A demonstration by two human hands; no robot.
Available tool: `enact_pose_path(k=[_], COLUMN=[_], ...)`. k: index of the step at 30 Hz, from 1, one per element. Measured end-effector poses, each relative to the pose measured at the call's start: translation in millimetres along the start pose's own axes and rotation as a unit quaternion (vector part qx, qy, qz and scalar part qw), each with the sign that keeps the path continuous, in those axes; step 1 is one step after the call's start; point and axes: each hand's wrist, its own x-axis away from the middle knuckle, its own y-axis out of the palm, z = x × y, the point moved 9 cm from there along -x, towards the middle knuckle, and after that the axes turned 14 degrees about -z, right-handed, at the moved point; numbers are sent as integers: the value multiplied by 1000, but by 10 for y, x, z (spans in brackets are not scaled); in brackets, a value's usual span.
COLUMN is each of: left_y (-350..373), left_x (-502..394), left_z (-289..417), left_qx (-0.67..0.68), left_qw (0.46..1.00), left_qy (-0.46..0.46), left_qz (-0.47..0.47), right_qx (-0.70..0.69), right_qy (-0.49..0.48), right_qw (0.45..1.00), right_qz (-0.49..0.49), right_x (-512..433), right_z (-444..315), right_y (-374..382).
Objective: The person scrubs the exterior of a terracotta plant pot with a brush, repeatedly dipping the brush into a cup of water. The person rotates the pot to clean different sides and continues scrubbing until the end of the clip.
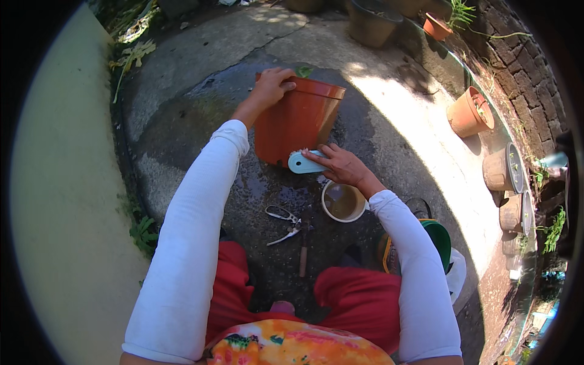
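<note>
A large terracotta-coloured plastic plant pot (292, 118) is tilted in front of me on wet concrete. My left hand (273, 87) grips its rim at the upper left. A green leaf (303, 71) shows above the rim; the pot's inside is hidden. In my right hand (342, 165) is a light blue scrub brush (306, 163), its bristles against the lower wall of the pot. Just below that hand stands a white container (343, 203) of murky water. Pruning shears (285, 226) lie spread on the ground beside a small hand tool with a wooden handle (303, 261).
At my right, beside my knee, is a green bucket (436, 239), partly behind my sleeve. Several potted plants, one in an orange pot (470, 112), line the right edge near a stone wall (520, 73). A pale wall (64, 191) rises close on the left. A dark pot (374, 23) stands farther back.
</note>
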Motion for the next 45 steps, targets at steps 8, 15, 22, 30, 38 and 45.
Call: enact_pose_path(k=[8,15,22,30,38,45], left_y=[48,16,33,0,-24,43], left_x=[-25,16,56,60,138,59], left_z=[-16,-83,-50,5,75,-13], left_qx=[-20,10,9,-15,-9,32], left_qw=[1000,1000,1000,999,1000,998], left_qy=[0,3,-18,-16,-16,-33], left_qz=[-4,-16,-11,-23,-14,-46], right_qx=[-8,2,-140,68,-16,-106], right_qy=[28,37,228,236,226,235], right_qw=[995,988,904,959,942,938], right_qz=[97,-149,-334,-141,-247,-233], right_x=[43,320,929,684,682,303], right_z=[16,134,700,361,385,676], right_y=[-88,355,857,1950,1977,-87])
